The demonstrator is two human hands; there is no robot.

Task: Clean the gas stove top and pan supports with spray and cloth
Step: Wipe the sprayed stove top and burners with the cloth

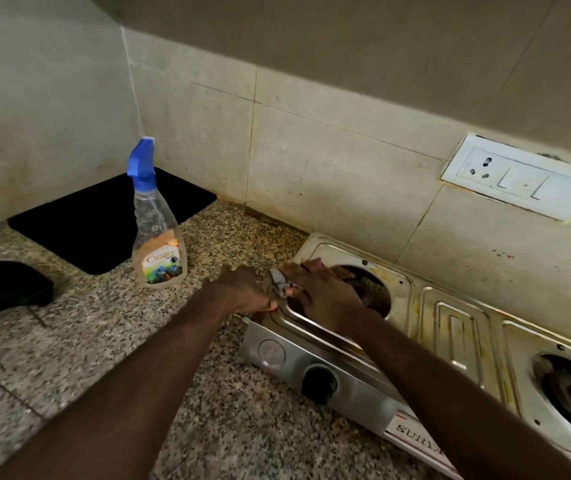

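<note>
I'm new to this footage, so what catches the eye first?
A clear spray bottle with a blue trigger stands on the speckled granite counter. Right of it, the left hand and right hand meet at a grey checked cloth on the left edge of the stained steel gas stove.

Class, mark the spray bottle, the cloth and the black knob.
spray bottle (156, 233), head view, clear body above label.
cloth (278, 280), head view, its visible checked fold.
black knob (319, 383), head view, front face.

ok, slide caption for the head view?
Left hand and right hand work a cloth at the stove's edge; spray bottle nearby.
</note>
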